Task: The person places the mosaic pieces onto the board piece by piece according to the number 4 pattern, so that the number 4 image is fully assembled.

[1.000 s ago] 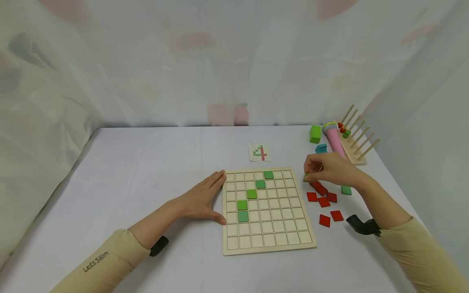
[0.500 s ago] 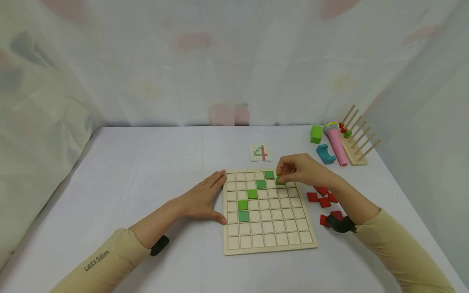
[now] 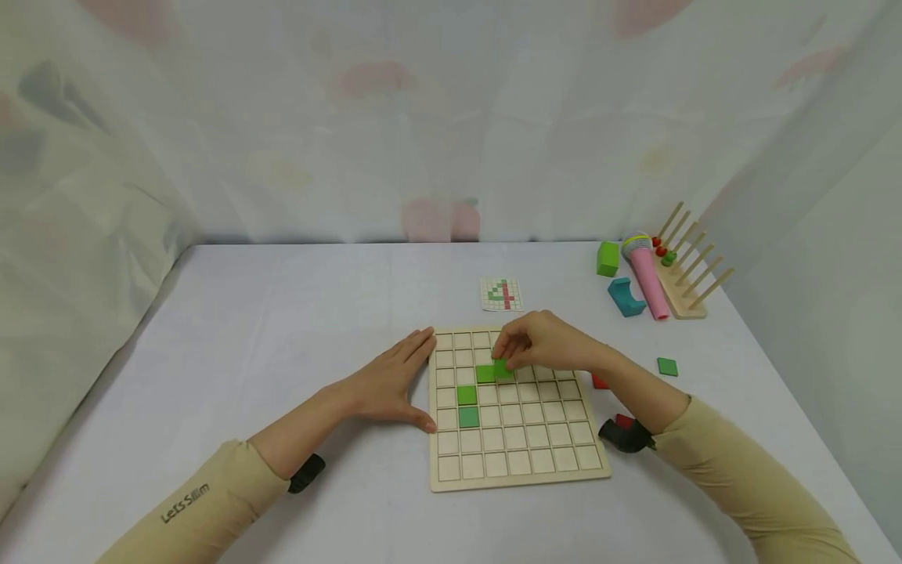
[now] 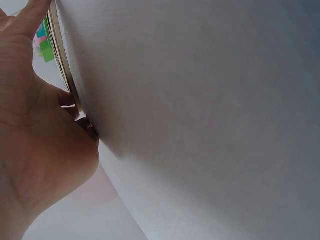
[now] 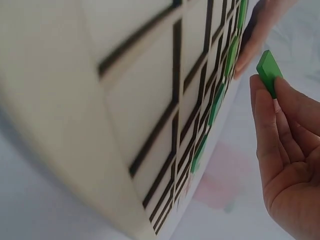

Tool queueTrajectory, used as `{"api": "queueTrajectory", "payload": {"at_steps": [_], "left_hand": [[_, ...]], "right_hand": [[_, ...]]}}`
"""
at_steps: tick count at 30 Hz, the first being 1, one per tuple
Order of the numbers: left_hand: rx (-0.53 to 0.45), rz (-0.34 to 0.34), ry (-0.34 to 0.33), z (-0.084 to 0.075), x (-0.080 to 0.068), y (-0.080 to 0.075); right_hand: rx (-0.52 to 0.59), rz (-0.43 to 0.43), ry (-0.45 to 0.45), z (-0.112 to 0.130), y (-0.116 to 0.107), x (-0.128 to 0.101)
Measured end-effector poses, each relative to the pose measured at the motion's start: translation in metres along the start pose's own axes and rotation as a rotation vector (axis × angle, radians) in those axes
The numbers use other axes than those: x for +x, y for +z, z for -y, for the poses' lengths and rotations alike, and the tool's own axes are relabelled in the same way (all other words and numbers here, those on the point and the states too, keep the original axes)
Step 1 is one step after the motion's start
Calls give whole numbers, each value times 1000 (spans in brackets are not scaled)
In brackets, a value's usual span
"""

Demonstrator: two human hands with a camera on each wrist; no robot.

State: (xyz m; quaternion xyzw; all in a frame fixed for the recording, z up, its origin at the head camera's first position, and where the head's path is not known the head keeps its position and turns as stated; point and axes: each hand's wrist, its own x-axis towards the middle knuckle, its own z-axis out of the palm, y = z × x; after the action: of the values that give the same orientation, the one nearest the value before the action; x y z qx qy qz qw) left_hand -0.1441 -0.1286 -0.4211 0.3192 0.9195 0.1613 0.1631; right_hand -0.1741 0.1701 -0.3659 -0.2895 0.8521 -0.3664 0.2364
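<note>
The right hand (image 3: 546,345) pinches a small green tile (image 3: 503,369) between its thumb and fingertips. In the right wrist view the tile (image 5: 269,71) sits at the very tips of the fingers (image 5: 265,107), tilted and a little way off the board — not down flat yet. The hand is over the far middle part of the wooden board (image 3: 517,478), and the tile hangs just to the right of a green tile already in place (image 3: 485,374). The open squares lie right under the fingertips, so the right hand is the nearer one by far. The left hand (image 3: 387,384) lies flat with its fingers straight and spread, pressed against the left edge of the board. The left wrist view shows its fingertips (image 4: 75,107) touching that edge. Two more green tiles (image 3: 467,406) sit in the board, nearer and further left, one right behind the other. To the right of the board, a few red tiles (image 3: 600,382) peek out from behind the right arm, and one green tile (image 3: 667,366) lies alone further right. Just past the far edge is a small picture card (image 3: 502,294). At the far right stand a green block (image 3: 607,258), a blue block (image 3: 625,297), a pink toy microphone (image 3: 647,278) and a wooden peg rack (image 3: 687,270).
</note>
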Motion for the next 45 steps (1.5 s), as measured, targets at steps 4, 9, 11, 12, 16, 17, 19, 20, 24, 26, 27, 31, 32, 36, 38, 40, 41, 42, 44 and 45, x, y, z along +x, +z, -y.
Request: {"api": "queueTrajectory", "payload": {"at_steps": [4, 9, 11, 12, 16, 17, 19, 20, 24, 26, 27, 31, 32, 36, 38, 40, 41, 42, 44, 45], "left_hand": [[-3, 1, -3, -1, 0, -1], [-2, 1, -2, -1, 0, -1], [-2, 2, -4, -1, 0, -1], [-1, 3, -5, -1, 0, -1], [-4, 3, -4, -1, -1, -1], [-3, 2, -2, -1, -1, -1], [-3, -1, 1, -1, -1, -1], [-3, -2, 2, 0, -2, -1], [1, -4, 3, 1, -1, -1], [-2, -3, 1, 0, -1, -1], [-2, -2, 1, 0, -1, -1], [-6, 2, -2, -1, -1, -2], [-5, 3, -2, -1, -1, -2], [-2, 2, -2, -1, -1, -2], [-3, 3, -1, -1, -1, -2], [-5, 4, -2, -1, -1, -2], [-6, 3, -2, -1, -1, -2], [-8, 2, -2, -1, -1, -2], [-9, 4, -2, -1, -1, -2], [-9, 5, -3, -1, -1, -2]], "right_hand": [[1, 45, 0, 5, 9, 3], [-30, 99, -19, 9, 19, 5], [-45, 121, -16, 11, 23, 5], [-52, 130, -16, 12, 24, 5], [-73, 161, 1, 14, 31, 5], [-81, 167, 3, 15, 32, 5], [-91, 174, 0, 15, 35, 6], [-94, 177, -4, 15, 36, 6], [-94, 192, -23, 17, 38, 7], [-101, 197, -30, 17, 39, 7], [-103, 198, -32, 17, 39, 7], [-113, 194, -39, 16, 41, 8], [-116, 192, -41, 15, 42, 8], [-123, 184, -49, 14, 42, 7], [-129, 181, -52, 14, 42, 7], [-137, 178, -52, 14, 43, 7], [-141, 177, -51, 14, 43, 7], [-145, 175, -50, 14, 43, 7], [-151, 173, -46, 15, 43, 8], [-154, 171, -43, 15, 44, 8]]}}
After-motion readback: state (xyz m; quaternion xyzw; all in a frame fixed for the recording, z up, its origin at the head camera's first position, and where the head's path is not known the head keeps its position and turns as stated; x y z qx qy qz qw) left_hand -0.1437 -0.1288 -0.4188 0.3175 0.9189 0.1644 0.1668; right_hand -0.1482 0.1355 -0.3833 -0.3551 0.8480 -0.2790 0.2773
